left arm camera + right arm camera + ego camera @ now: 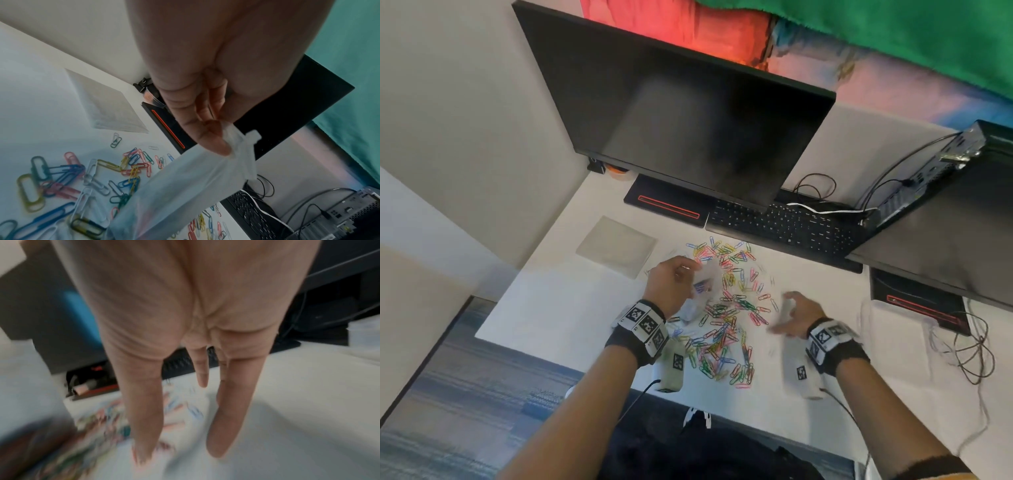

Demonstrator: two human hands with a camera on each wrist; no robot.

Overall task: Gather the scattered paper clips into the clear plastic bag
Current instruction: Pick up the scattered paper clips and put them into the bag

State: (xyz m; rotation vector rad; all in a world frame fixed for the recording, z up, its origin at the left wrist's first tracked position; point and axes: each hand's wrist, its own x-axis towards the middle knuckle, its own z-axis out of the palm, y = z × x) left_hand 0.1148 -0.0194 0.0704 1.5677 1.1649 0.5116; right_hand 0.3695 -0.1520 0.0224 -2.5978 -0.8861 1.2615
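Several coloured paper clips (726,308) lie scattered across the middle of the white desk (571,301); they also show as paper clips (61,181) and as blurred paper clips (98,421). My left hand (674,284) pinches the top edge of the clear plastic bag (702,291) above the pile's left side. In the left wrist view the left hand (207,138) pinches the bag (185,186), which hangs down to the lower left. My right hand (791,315) hovers at the pile's right edge, fingers straight and spread, holding nothing; the right hand (185,402) is motion-blurred.
A stack of clear bags (616,246) lies flat at the left of the desk. A black monitor (681,113) and keyboard (784,226) stand behind the clips. A second monitor (945,233), a small computer (928,178) and loose cables (972,346) crowd the right side.
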